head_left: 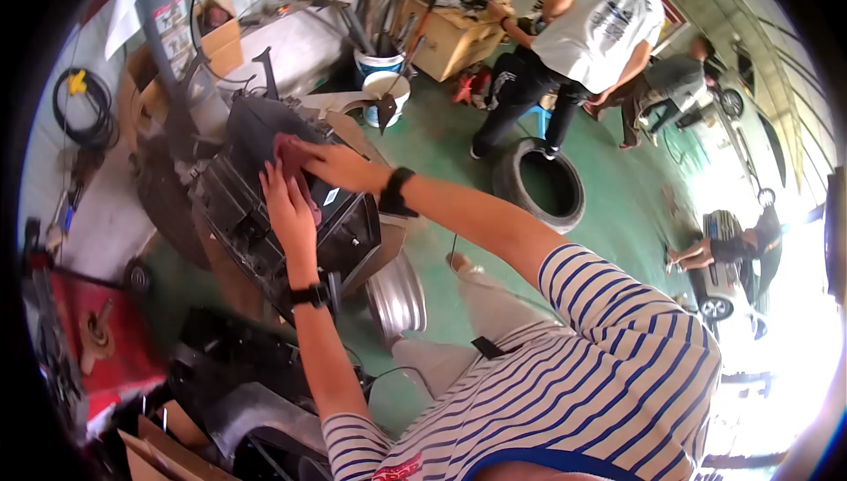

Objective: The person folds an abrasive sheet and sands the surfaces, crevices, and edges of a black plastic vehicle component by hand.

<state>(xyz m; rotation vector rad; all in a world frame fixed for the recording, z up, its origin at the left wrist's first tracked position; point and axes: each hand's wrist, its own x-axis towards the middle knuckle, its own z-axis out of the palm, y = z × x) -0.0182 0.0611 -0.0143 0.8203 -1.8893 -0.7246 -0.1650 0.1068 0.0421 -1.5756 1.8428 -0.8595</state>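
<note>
A large black plastic car part [247,181], with ribs, hollows and a small white label, lies before me; its exact kind I cannot tell. On its upper face my right hand [342,167] grips a dark red cloth [289,153]. My left hand [289,212] lies flat beside it with fingers stretched, touching the cloth's lower edge. Part of the cloth runs between the two hands, and some of it is hidden under them. Both wrists wear black bands.
A bare wheel rim [397,296] and a tire [540,183] stand on the green floor. Buckets [386,97] and a cardboard box [221,40] are beyond the part. A person in a white shirt [609,13] stands near a cluttered bench; others are farther right. A red cabinet [106,340] is at left.
</note>
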